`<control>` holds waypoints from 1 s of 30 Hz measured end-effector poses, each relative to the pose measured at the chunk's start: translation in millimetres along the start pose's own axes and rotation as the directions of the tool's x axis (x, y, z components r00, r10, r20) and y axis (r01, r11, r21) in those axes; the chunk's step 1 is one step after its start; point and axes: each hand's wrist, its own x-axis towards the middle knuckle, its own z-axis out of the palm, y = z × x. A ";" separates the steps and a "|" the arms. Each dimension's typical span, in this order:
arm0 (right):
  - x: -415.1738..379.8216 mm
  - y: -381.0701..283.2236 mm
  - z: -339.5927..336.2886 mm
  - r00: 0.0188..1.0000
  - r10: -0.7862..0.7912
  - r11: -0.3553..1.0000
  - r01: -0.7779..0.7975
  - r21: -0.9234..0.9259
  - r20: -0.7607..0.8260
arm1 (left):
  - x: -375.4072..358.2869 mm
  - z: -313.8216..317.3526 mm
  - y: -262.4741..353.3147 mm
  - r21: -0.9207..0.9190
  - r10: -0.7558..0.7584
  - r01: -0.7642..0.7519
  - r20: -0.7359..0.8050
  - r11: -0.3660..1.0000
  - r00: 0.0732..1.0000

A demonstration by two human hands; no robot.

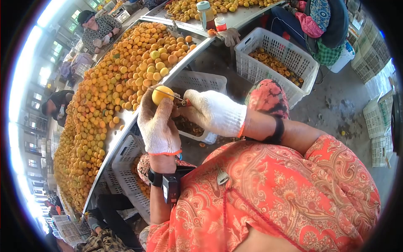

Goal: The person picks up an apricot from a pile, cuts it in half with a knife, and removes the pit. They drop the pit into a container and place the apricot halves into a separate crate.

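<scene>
My left hand (159, 124), in a white knit glove with a stained thumb and fingers, is closed around a yellow-orange apricot (163, 95). In my right hand (212, 110), also gloved, is a small metal tool (178, 99) with a thin, dark shaft. The shaft reaches left to the apricot and overlaps its upper side in this view. My right fingers wrap around the tool's handle end, mostly hiding it. Just beyond my left hand lies a large heap of apricots (121, 71) on a metal-edged table.
Under the table edge stand white plastic crates (205, 80), with another crate (277, 54) holding halved fruit at upper right. A lidded bottle (205, 16), a red-and-white jar (220, 24) and a grey glove (229, 37) sit near the table corner. Other people (98, 31) work around the tables.
</scene>
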 end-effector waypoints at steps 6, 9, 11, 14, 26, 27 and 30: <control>-1.5 0.1 6.5 1.000 -0.006 0.998 0.007 0.065 -0.008 | -6.4 11.1 7.9 0.034 0.097 -0.100 0.065 0.994 0.993; 0.2 -5.0 10.0 0.998 0.055 0.998 -0.055 -0.025 -0.013 | -8.0 6.0 -3.3 -0.182 0.000 0.011 0.061 0.983 0.998; -0.6 3.0 16.2 0.998 0.037 0.998 -0.039 -0.040 -0.046 | -5.6 3.3 -13.5 -0.202 -0.050 0.057 0.039 0.978 0.998; -2.5 6.2 19.5 0.993 0.004 0.999 -0.009 -0.050 -0.114 | -4.1 12.3 -19.9 -0.236 -0.117 0.134 0.085 0.963 0.989; 2.9 18.0 21.4 0.992 0.100 0.992 -0.105 -0.075 -0.076 | 1.5 20.6 -26.8 -0.273 -0.252 0.221 -0.082 0.936 0.964; 2.2 19.2 22.1 0.991 0.047 0.999 -0.050 -0.021 -0.129 | 1.6 19.7 -25.4 -0.210 -0.202 0.189 -0.046 0.959 0.978; 2.3 21.5 22.3 0.991 0.074 0.991 -0.084 -0.100 -0.108 | 6.3 14.5 -34.0 -0.141 -0.120 0.103 -0.116 0.985 0.986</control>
